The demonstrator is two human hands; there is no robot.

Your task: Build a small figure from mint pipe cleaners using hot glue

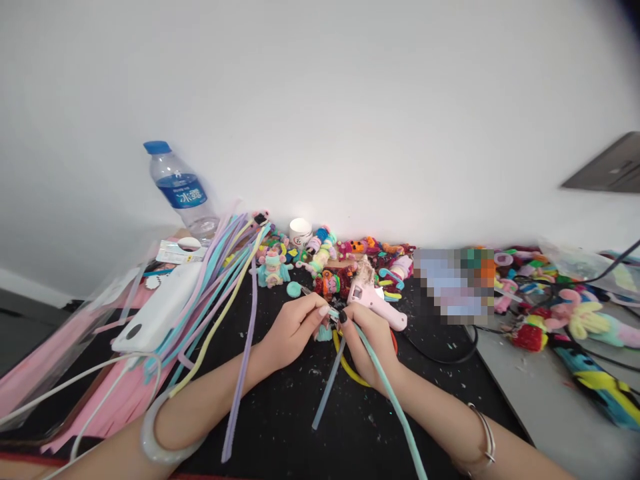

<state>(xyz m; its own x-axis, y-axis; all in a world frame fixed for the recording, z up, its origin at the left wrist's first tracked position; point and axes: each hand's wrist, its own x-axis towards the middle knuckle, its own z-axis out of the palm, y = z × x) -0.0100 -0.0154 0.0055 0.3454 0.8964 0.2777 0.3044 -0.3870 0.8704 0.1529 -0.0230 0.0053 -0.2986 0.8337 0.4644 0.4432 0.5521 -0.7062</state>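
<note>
My left hand [300, 330] and my right hand [373, 340] meet over the black mat, fingers pinched together. Between their fingertips is one end of a pale teal pipe cleaner [387, 383], partly hidden by the fingers. Its long tail passes over my right hand and wrist towards the near edge. Just behind my right hand lies a pink hot glue gun [380, 308]. A translucent glue stick [329, 385] slants across the mat below the hands, beside a yellow pipe cleaner [353, 375]. A small teal disc [294, 289] sits beyond my left hand.
To the left are bundled pastel pipe cleaners [215, 287], a white power bank-like block [157, 310] with cables, and a tilted water bottle [180, 187]. Several fuzzy dolls [274, 268] and a paper cup [300, 231] line the wall. More dolls [595, 323] and black cable [450, 360] lie right.
</note>
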